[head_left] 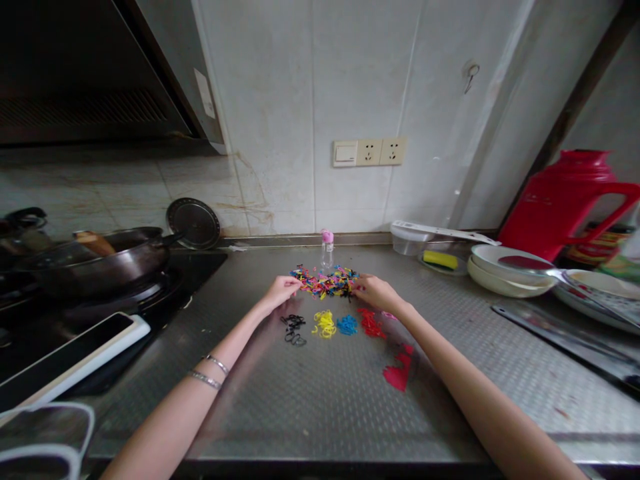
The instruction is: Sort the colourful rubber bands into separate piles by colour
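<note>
A mixed heap of small coloured rubber bands [323,285] lies on the steel counter [280,407]. My left hand [283,291] is at its left edge, thumb and fingers pinched together. At the heap's right edge, the fingers of my right hand [375,292] are curled in and closed among the bands. What either pinch holds is too small to make out. Nearer to me lie sorted piles of black bands [293,329], yellow bands [325,324], blue bands [347,325] and red bands [371,323]. A few pink bands [389,315] show beside my right wrist.
Behind the heap stands a small clear bottle [327,252] with a pink top. Torn red pieces [399,369] lie by my right forearm. A pan [110,263] and a phone [75,363] are left; bowls [510,283], a knife [565,347] and a red thermos [563,200] are right.
</note>
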